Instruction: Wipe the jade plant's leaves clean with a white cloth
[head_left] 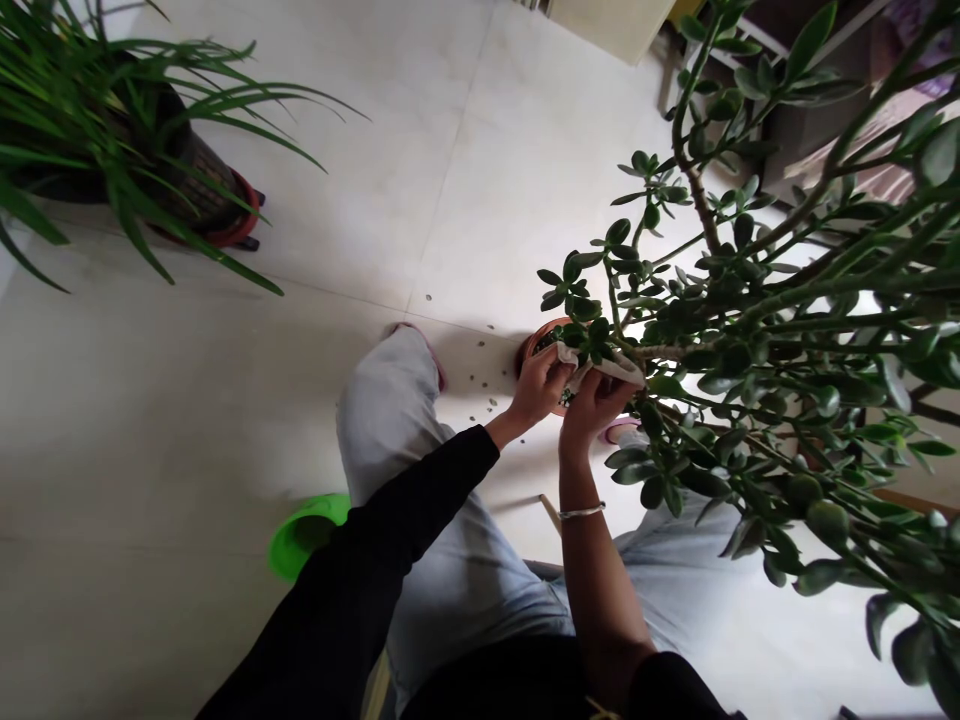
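Note:
My left hand is closed on one part of a pale cloth, its fingers pinched at the cloth's edge. Close beside it, my right hand grips the same cloth, which looks folded or bunched between the two. Both hands are over a reddish-brown plant pot, partly hidden beneath them. A tall jade plant with thick dark green leaves rises there, its branches spreading to the right. Small leaves touch or overhang the cloth near my fingers; exactly which leaf the cloth meets, I cannot tell.
Small dark bits lie scattered on the pale tiled floor left of the pot. A green plastic basin sits by my left leg. Another potted plant with long narrow leaves stands at upper left. Jade branches crowd the right side.

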